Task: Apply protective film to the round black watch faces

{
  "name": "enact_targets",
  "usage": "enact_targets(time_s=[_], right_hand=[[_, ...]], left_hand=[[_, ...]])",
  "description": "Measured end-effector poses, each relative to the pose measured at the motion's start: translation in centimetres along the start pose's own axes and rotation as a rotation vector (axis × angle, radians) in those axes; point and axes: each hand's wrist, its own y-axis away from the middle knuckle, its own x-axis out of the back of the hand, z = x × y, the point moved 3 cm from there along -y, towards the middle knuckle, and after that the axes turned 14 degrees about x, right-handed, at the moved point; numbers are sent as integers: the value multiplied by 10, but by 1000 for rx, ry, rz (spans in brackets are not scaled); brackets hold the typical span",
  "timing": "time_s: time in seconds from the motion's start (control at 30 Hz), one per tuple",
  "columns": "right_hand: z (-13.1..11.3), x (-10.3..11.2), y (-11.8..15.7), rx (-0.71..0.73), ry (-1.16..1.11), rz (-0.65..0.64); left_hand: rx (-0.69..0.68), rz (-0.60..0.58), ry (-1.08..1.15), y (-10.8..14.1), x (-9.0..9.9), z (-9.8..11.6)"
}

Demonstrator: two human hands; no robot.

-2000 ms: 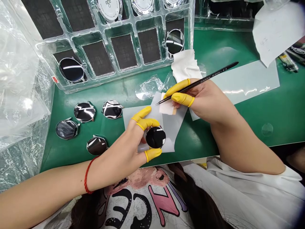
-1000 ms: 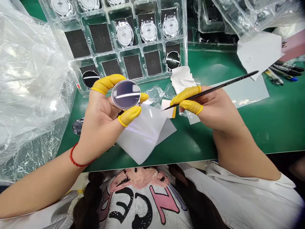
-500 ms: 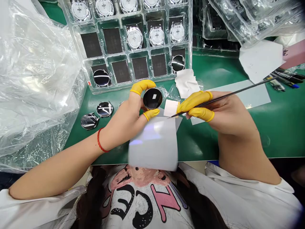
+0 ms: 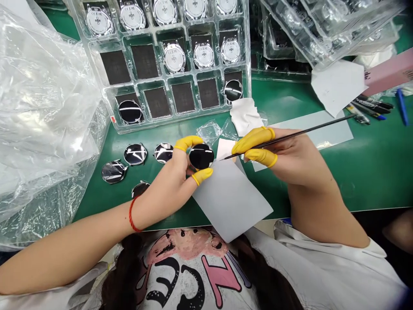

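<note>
A round watch case (image 4: 201, 156) with a glossy black face is held by its edges between the yellow-cotted thumb and finger of my left hand (image 4: 176, 172). My right hand (image 4: 284, 150), also in yellow finger cots, grips thin black tweezers (image 4: 309, 129) like a pen, their tip close to the right edge of the watch. Beneath that tip lies a grey sheet (image 4: 232, 198), which reaches past the table's front edge. A small white pad (image 4: 225, 149) sits just left of my right fingertips.
Several watch cases, one of them (image 4: 135, 154), lie left of my left hand. Behind stands a clear compartment tray (image 4: 177, 118) with watches. Plastic film (image 4: 48, 86) covers the left; stacked trays (image 4: 322, 26), a white cloth (image 4: 246, 116) and pens (image 4: 371, 107) are at the right.
The view has shifted slightly. My left hand and the watch sit lower, and the watch is closer to the tweezer tip. The grey sheet has turned, its lower end swinging right.
</note>
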Motion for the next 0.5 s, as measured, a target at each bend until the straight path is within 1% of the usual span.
enact_targets(time_s=[0.07,0.17,0.27,0.4,0.43,0.5], right_hand=[[1,1,0,7,-10,8],[0,1,0,43,-6,15],[-6,0,0,154,9,-6],[-21,-4,5,336,55,-98],[-24,-5,7,367,61,-106],[-29,-3,10,423,46,-84]], left_hand=[[20,-8,37,0,-1,-1],[38,1,189,-2,1,3],[120,5,294,-5,5,12],[227,-28,351,-9,8,18],[233,-21,346,-10,9,17],[202,29,302,-12,13,12]])
